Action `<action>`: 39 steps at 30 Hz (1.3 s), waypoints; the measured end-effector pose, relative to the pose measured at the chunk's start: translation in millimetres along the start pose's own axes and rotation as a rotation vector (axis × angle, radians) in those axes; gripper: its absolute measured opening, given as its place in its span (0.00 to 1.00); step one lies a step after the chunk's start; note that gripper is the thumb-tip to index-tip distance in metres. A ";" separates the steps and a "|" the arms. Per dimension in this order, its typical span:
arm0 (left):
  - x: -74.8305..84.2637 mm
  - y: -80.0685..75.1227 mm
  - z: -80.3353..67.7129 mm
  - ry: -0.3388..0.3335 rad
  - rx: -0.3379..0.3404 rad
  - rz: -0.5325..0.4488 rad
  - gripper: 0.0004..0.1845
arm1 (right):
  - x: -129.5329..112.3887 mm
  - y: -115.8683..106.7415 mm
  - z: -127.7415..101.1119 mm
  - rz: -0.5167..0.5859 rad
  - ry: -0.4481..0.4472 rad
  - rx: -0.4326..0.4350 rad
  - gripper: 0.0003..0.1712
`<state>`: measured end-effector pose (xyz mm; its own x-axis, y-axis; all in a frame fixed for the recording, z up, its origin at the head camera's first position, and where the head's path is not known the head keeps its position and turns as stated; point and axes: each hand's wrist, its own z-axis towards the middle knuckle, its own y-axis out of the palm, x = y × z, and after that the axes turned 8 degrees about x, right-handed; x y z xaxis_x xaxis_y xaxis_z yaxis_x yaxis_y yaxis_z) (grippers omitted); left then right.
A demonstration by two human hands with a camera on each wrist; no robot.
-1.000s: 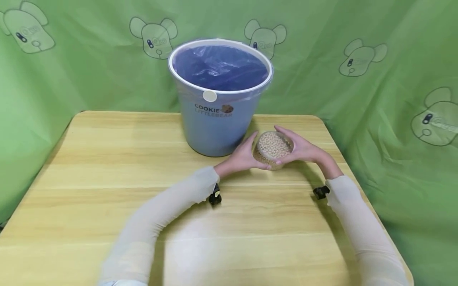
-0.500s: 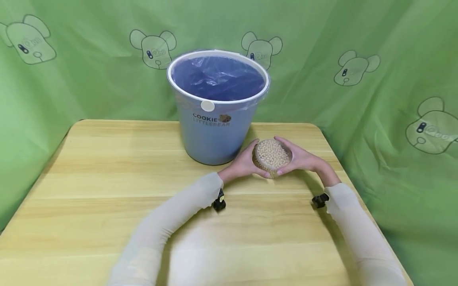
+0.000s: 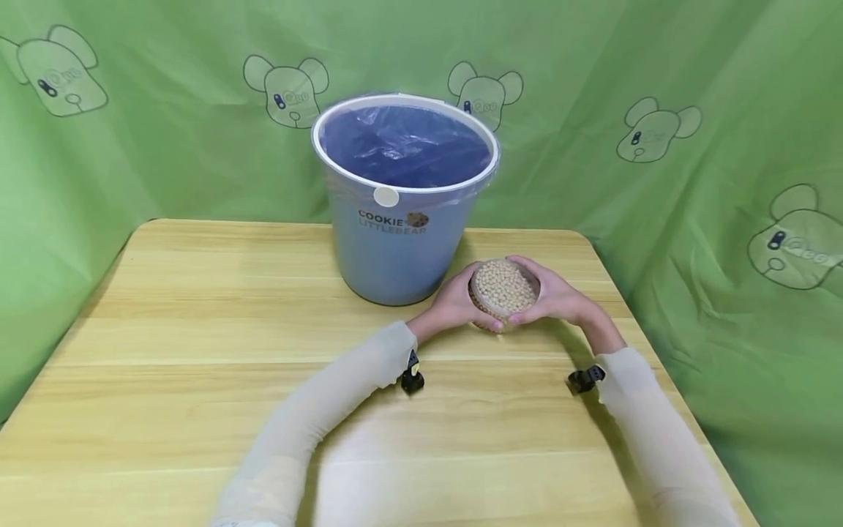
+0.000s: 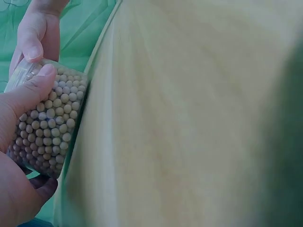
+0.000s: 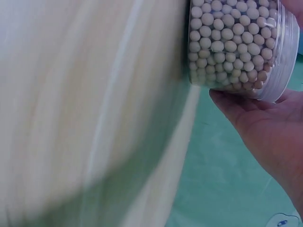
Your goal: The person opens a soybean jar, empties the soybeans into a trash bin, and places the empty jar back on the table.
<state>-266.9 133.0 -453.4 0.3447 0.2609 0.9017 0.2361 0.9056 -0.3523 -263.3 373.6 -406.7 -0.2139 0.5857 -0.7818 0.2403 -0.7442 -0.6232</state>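
Fingers (image 3: 489, 320) of your left hand (image 3: 454, 301) curl round the near-left side of the clear jar of beans (image 3: 503, 287), grasping it; in the left wrist view your thumb lies pressed across its wall. Your right hand (image 3: 555, 297) grasps the opposite side, its fingers wrapped over the far edge and its thumb at the near rim. So the jar sits cupped between both sets of fingers, low over the wooden surface (image 3: 197, 351); whether it touches the wood you cannot tell from these views. It is filled nearly to the top with small pale round beans. Just beyond your left fingers, up and to their left, stands the blue bucket (image 3: 398, 241), lined with a thin plastic bag and lettered COOKIE LITTLEBEAR. Behind everything hangs a green cloth (image 3: 691, 88) printed with bear heads.
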 end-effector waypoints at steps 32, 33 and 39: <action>135.7 -105.7 -52.5 0.338 0.118 -0.371 0.64 | -187.0 -2.4 -37.8 0.509 -0.423 0.183 0.59; 137.3 -111.2 -53.6 0.331 0.104 -0.368 0.64 | -191.9 -0.4 -37.9 0.489 -0.422 0.192 0.60; 139.2 -146.3 -59.4 0.282 0.022 -0.279 0.68 | -219.8 16.0 -39.2 0.241 -0.402 0.281 0.62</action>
<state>-199.5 16.9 -291.2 0.5066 -0.0958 0.8568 0.3373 0.9366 -0.0947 -175.3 245.6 -245.6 -0.5428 0.2599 -0.7987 0.0767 -0.9316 -0.3553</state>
